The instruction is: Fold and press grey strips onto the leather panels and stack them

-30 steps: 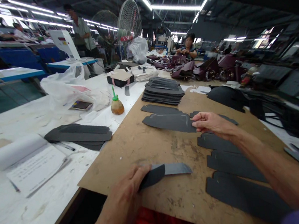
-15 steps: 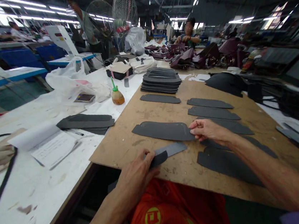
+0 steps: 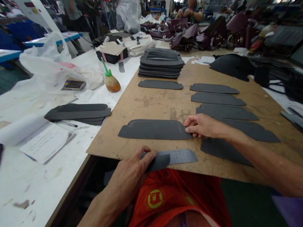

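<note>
OK so biggest change rn: the black panel (image 3: pixel 153 129) in your right hand (image 3: pixel 202 125) is closer to you. About a sec ago it's up by the lone panel (image 3: pixel 160 84), almost on top of it; now there's a wide patch of bare brown board (image 3: pixel 161 104) between the two. It's sitting just behind the front edge, long side facing you, notched corners away from you. Can't tell if it's fully flat on the board or if your end's a bit raised.

Grip check: right thumb + fingers are pinched on the panel's right end, left end's free. Left hand (image 3: pixel 131 166) is on the dark flap (image 3: pixel 160 161) over the grey strip (image 3: pixel 183 156), same as before, right at the board's front edge. Can't tell if you're pinching the flap or just pressing on it tbh.

What it means IMO: panel + strip are now near each other, so the work's right in front of you, w/ both hands close together. Strip's still apart from the panel.

Rest looks about the same: stack (image 3: pixel 161 65) at the back, row of panels (image 3: pixel 214 88) on your right (partly under your forearm), squeeze bottle (image 3: pixel 113 84) off on the white bench (image 3: pixel 20 190).
</note>
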The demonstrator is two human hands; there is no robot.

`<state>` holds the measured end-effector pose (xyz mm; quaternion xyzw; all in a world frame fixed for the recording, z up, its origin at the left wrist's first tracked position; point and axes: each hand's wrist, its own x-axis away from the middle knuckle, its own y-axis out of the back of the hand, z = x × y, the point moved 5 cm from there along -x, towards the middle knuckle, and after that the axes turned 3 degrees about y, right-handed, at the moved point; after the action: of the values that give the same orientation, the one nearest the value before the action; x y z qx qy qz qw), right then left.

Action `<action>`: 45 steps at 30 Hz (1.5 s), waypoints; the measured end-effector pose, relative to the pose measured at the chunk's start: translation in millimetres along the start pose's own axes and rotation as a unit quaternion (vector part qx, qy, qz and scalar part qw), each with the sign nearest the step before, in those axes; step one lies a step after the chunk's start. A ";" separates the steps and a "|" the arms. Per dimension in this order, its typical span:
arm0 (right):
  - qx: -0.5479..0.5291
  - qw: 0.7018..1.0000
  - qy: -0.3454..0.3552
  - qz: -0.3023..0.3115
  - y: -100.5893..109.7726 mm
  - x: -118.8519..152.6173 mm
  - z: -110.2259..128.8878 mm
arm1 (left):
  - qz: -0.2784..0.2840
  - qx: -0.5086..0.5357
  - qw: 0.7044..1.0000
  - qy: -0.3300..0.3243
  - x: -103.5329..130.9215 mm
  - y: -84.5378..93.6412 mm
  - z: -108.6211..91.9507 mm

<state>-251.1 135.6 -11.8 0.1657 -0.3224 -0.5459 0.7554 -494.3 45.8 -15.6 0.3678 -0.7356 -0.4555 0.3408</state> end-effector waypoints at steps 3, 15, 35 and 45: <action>0.059 0.997 0.035 -0.027 6.3 11.8 8.8 | 0.002 -0.017 1.000 -0.015 1.9 0.0 -1.1; 0.293 0.938 0.179 -0.048 -53.1 100.2 1.1 | -0.052 -0.063 0.993 -0.089 11.6 -3.9 -3.4; -0.279 0.951 0.000 -0.133 -13.7 99.0 -22.9 | -0.080 0.525 0.841 0.102 5.3 18.8 15.3; -0.265 0.952 0.053 -0.147 -10.8 98.8 -5.9 | 0.071 0.529 0.845 0.033 10.0 -3.1 -21.2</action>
<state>-235.5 39.2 7.5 0.0345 -0.0978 -0.7071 0.6995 -480.8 27.4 -9.3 0.4538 -0.8775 0.0399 0.1499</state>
